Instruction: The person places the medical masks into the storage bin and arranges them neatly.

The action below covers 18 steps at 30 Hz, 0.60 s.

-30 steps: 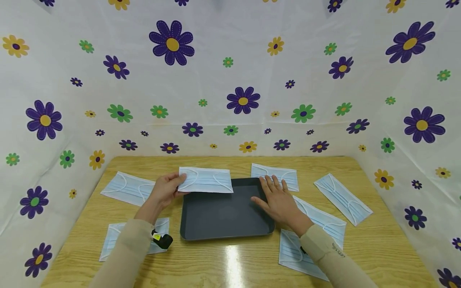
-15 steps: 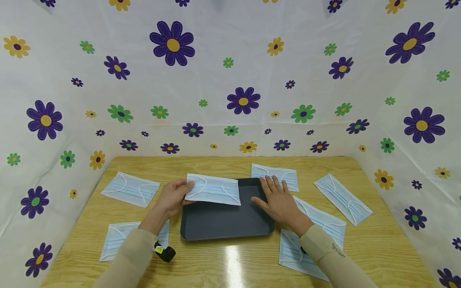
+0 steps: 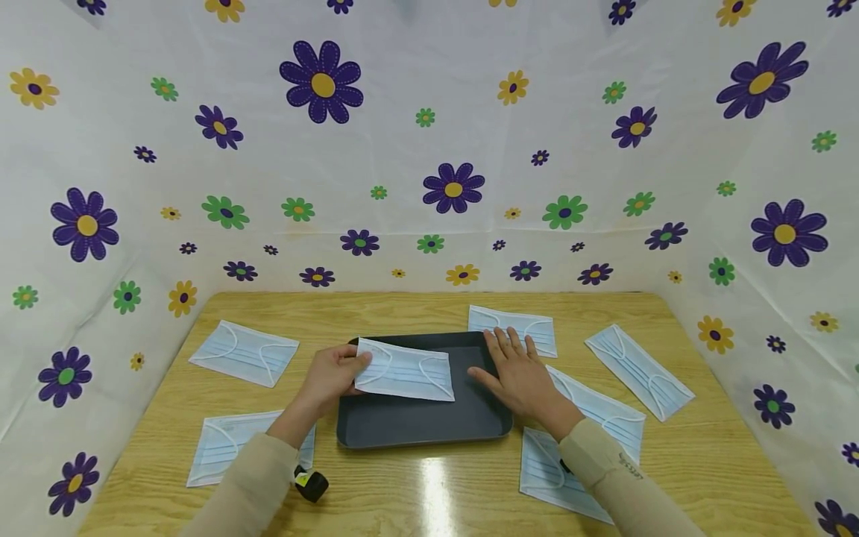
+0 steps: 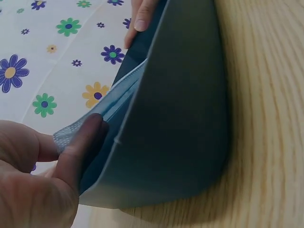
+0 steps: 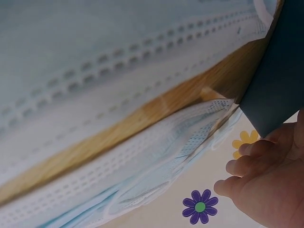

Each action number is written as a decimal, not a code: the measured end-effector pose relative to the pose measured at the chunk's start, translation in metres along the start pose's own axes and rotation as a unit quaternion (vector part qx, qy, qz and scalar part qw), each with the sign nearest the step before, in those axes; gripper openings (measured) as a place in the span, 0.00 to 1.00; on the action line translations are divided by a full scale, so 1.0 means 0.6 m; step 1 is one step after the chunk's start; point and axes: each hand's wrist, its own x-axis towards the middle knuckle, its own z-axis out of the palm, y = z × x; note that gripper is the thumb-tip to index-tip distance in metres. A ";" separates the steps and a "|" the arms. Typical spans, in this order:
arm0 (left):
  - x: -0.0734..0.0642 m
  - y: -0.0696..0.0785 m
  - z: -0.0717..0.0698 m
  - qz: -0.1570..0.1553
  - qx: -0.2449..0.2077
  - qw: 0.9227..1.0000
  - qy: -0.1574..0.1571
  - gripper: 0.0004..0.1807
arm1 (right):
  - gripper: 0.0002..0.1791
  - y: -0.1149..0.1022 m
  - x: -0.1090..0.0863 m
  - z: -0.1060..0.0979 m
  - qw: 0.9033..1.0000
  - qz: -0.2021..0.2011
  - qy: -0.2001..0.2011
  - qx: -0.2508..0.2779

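My left hand pinches a light blue face mask by its left end, thumb on top. The mask is held over the left and middle part of a dark grey tray, its ear loops facing up. In the left wrist view the mask slants between thumb and fingers, just inside the tray wall. With fingers spread straight, my right hand rests on the tray's right rim. The right wrist view shows that hand beside the tray's corner.
More face masks lie on the wooden table: one at far left, one at near left, one behind the tray, and several on the right, including a slanted mask. A flowered cloth surrounds the table.
My left hand has moved right and toward me, bringing the mask from the tray's far edge to lower over its middle. My right hand has stayed in place.
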 end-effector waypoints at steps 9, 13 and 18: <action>-0.015 0.007 0.002 -0.003 0.066 0.998 0.008 0.23 | 0.49 -0.003 0.000 -0.001 1.000 -0.001 -0.001 0.001; -0.016 0.005 0.001 -0.002 0.089 0.996 0.006 0.22 | 0.49 -0.004 -0.001 -0.001 1.000 -0.002 0.002 -0.002; -0.018 0.000 -0.003 -0.001 0.103 0.995 -0.004 0.22 | 0.49 -0.005 -0.003 0.001 1.000 -0.002 0.006 -0.003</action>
